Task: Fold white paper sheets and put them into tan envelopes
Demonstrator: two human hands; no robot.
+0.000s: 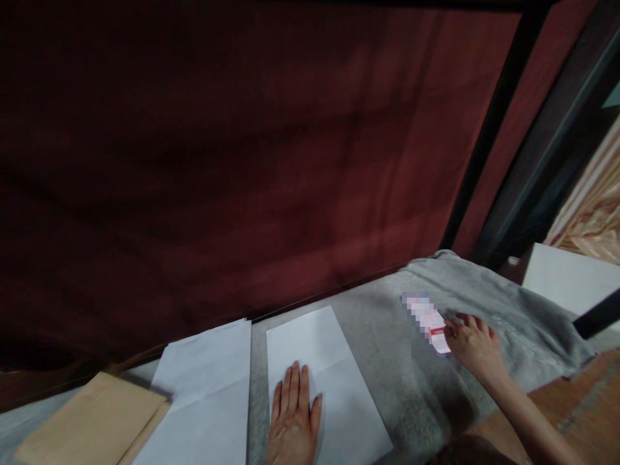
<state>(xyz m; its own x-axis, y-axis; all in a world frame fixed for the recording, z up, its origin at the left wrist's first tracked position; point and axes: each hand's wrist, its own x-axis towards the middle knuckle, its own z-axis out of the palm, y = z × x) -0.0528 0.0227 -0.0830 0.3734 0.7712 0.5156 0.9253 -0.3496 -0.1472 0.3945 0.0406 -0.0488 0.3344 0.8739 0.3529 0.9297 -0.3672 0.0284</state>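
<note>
My left hand [293, 416] lies flat, fingers stretched out, on a white sheet of paper [334, 381] with a faint crease across it. On the right, my right hand [475, 345] is at the right edge of a phone [440, 339] that lies on the grey cloth with its screen lit. A fingertip touches or nearly touches the screen; the other fingers are loosely bent and apart, gripping nothing. Much of the phone's screen is blurred out. Left of the single sheet is a stack of white paper [208, 394], also creased across.
A stack of brown envelopes [92, 420] lies at the far left, beside the paper stack. Grey cloth [382, 329] covers the work surface and is bunched at the right. Dark red fabric [242, 161] hangs behind, with a black metal post [489, 135] at the right.
</note>
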